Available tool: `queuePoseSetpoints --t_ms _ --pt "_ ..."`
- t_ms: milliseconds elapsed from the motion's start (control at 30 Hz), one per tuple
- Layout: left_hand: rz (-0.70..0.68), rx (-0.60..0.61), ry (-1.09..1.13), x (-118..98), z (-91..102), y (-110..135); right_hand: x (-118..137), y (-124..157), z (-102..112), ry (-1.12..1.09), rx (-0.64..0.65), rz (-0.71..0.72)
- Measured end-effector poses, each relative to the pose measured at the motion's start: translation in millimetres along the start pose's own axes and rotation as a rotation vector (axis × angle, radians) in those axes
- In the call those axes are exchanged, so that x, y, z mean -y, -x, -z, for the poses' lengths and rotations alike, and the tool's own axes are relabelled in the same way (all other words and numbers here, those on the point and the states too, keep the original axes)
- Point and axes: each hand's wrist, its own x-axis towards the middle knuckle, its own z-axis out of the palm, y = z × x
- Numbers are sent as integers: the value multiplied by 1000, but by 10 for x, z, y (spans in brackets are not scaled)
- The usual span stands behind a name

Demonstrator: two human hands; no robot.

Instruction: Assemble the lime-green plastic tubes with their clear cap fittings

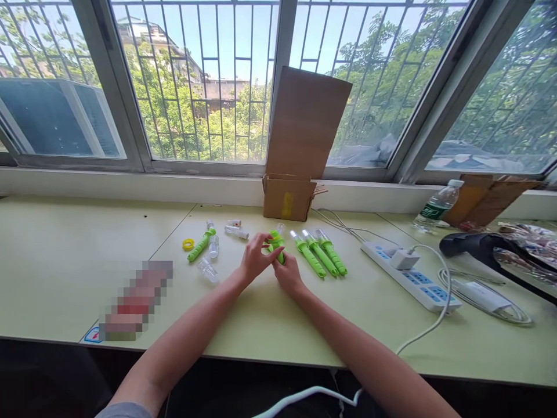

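Note:
My right hand is closed round the lower end of a green pen-like stick with a clear cap, held upright just above the table. My left hand pinches the same stick near its top with fingers and thumb. To the right, three matching green sticks lie side by side on the table. On the left lie another green stick, a yellow ring and several clear caps.
An open cardboard box stands against the window sill behind the sticks. A white power strip with a charger and cables lies right. A water bottle and a black device sit far right. A blurred patch lies near the left front edge.

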Motion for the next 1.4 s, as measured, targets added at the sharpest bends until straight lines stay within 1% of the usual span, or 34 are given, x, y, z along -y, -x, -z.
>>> queuePoseSetpoints --t_ms 233,600,767,867,1033,1100,1400 --pt "-39 9 -92 -14 15 -18 -56 3 -2 -93 30 -43" --pt "-44 -2 -87 -9 -1 -19 -71 24 -18 -280 101 -147" --pt "-32 -1 -77 2 -5 -18 -82 21 -21 -307 107 -155" --pt "15 6 -38 -8 -15 -8 -90 23 -22 -324 104 -151" --pt "189 64 183 -54 -55 26 -76 26 -17 -341 106 -140" --pt "233 79 233 -71 -65 31 -71 24 -16 -349 108 -136" --pt "282 107 273 -81 -61 12 -14 36 -14 -387 100 -149"
